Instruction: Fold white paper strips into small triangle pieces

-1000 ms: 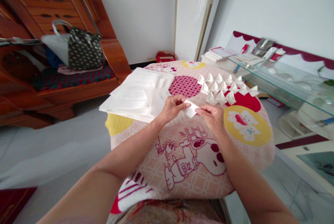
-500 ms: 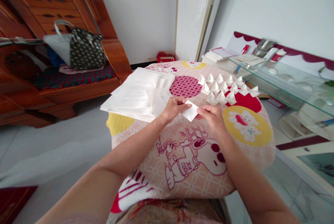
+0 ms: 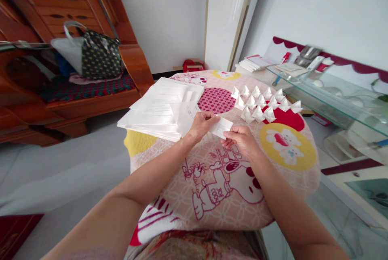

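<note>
A small folded piece of white paper (image 3: 222, 126) is held up between my two hands over the table. My left hand (image 3: 202, 124) pinches its left side, thumb on top. The fingers of my right hand (image 3: 239, 138) are closed on its lower right corner. Just left of my left hand lies a stack of white paper sheets (image 3: 154, 108), some with printed lines. Beyond my right hand, several folded white paper boats (image 3: 257, 104) stand in rows.
A patterned cloth (image 3: 169, 179) with cartoon figures covers the round table. At the right is a glass shelf unit (image 3: 333, 102) with papers and cups. A wooden bench (image 3: 133, 70) with a dotted bag (image 3: 101, 56) stands left. Behind is a white upright air conditioner (image 3: 226, 22).
The paper has turned between my hands, from a diamond-like tilt to a flatter, wider shape. My right hand has shifted slightly down and left along its edge.
</note>
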The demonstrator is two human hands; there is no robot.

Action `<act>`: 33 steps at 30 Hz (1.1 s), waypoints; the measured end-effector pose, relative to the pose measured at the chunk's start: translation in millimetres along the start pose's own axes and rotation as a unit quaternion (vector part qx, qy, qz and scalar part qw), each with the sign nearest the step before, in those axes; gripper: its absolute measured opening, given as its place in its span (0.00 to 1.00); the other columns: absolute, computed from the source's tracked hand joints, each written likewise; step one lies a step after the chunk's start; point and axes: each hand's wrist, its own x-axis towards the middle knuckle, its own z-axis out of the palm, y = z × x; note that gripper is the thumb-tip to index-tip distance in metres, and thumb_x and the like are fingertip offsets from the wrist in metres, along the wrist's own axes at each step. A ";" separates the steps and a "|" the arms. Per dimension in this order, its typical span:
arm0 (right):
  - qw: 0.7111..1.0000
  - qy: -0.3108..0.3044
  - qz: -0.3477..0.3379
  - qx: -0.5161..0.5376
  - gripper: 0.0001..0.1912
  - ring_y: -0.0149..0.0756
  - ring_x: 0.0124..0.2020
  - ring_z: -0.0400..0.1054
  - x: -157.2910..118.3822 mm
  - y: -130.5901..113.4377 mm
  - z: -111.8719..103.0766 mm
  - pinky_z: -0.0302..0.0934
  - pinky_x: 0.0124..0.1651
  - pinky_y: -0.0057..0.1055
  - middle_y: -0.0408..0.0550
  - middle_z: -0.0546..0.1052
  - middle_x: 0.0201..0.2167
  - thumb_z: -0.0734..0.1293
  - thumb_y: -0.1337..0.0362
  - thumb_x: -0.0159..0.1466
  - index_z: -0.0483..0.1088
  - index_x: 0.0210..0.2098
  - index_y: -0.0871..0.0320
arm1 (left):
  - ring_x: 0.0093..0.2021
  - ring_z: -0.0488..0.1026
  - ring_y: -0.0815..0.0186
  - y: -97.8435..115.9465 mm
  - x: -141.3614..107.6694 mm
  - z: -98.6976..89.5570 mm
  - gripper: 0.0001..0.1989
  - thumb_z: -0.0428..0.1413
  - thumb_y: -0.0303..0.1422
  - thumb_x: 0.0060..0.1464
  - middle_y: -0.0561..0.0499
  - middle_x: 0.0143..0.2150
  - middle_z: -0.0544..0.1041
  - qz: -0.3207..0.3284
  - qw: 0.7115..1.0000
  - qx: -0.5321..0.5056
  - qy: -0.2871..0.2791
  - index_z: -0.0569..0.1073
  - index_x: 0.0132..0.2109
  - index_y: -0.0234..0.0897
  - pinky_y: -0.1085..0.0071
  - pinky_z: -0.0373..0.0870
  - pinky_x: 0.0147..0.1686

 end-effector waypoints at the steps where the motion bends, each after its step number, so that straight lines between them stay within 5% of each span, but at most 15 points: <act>1: 1.000 0.007 -0.003 -0.001 0.18 0.34 0.17 0.71 0.1 -0.6 -1.5 0.68 0.21 0.29 0.51 0.80 0.20 0.78 0.52 0.47 0.75 0.22 0.60 | 0.19 0.60 0.76 1.0 0.5 -1.6 0.16 0.64 0.39 0.46 0.57 0.18 0.66 -0.014 1.000 0.000 -0.008 0.68 0.22 0.34 0.77 0.56 0.20; 7: 0.995 0.090 -0.048 0.004 0.16 0.34 0.18 0.72 7.7 -0.4 -16.9 0.68 0.22 0.28 0.48 0.78 0.18 0.77 0.53 0.49 0.73 0.25 0.59 | 0.20 0.72 0.71 10.8 1.7 -11.1 0.08 0.62 0.29 0.48 0.51 0.21 0.76 -0.146 0.985 0.023 -0.088 0.73 0.24 0.32 0.76 0.69 0.22; 12: 0.985 0.156 -0.068 0.009 0.18 0.34 0.17 0.70 14.0 4.1 -23.5 0.64 0.17 0.28 0.46 0.76 0.17 0.76 0.50 0.50 0.71 0.24 0.57 | 0.21 0.74 0.71 12.7 -0.2 -9.8 0.09 0.62 0.27 0.51 0.49 0.21 0.77 -0.158 0.976 0.035 -0.147 0.74 0.24 0.30 0.78 0.69 0.22; 18: 0.989 0.121 -0.085 0.018 0.17 0.34 0.19 0.70 13.1 3.8 -23.2 0.69 0.24 0.32 0.46 0.77 0.20 0.76 0.51 0.49 0.72 0.25 0.57 | 0.21 0.74 0.72 10.9 -0.5 -5.9 0.11 0.65 0.29 0.52 0.48 0.22 0.77 -0.135 0.982 0.026 -0.129 0.74 0.25 0.30 0.78 0.69 0.23; 24: 0.991 0.110 -0.076 -0.025 0.15 0.32 0.16 0.64 16.1 7.4 -28.6 0.59 0.17 0.29 0.42 0.71 0.16 0.73 0.52 0.51 0.70 0.23 0.56 | 0.21 0.75 0.70 9.1 -2.9 -8.4 0.09 0.64 0.32 0.50 0.49 0.22 0.78 -0.190 0.947 0.075 -0.249 0.76 0.25 0.32 0.76 0.70 0.22; 26: 0.991 0.080 -0.061 -0.086 0.15 0.31 0.15 0.61 16.6 7.8 -31.5 0.54 0.16 0.27 0.40 0.69 0.15 0.72 0.52 0.53 0.69 0.22 0.57 | 0.19 0.73 0.71 8.7 -2.2 -12.0 0.12 0.62 0.34 0.52 0.50 0.20 0.77 -0.159 0.938 0.130 -0.280 0.76 0.24 0.33 0.77 0.67 0.21; 29: 0.982 0.020 -0.066 -0.175 0.16 0.29 0.16 0.58 20.6 8.7 -34.0 0.49 0.18 0.26 0.38 0.66 0.14 0.70 0.53 0.56 0.67 0.21 0.56 | 0.18 0.68 0.74 7.7 0.0 -17.0 0.13 0.62 0.34 0.52 0.54 0.17 0.73 -0.042 0.943 0.214 -0.250 0.75 0.22 0.34 0.78 0.61 0.20; 33: 0.950 -0.007 -0.119 -0.288 0.16 0.27 0.19 0.57 35.1 10.9 -32.0 0.47 0.23 0.26 0.37 0.64 0.15 0.68 0.57 0.57 0.65 0.18 0.56 | 0.25 0.70 0.72 3.2 0.9 -16.0 0.04 0.61 0.29 0.53 0.53 0.25 0.78 0.085 0.938 0.224 -0.249 0.82 0.32 0.35 0.76 0.64 0.27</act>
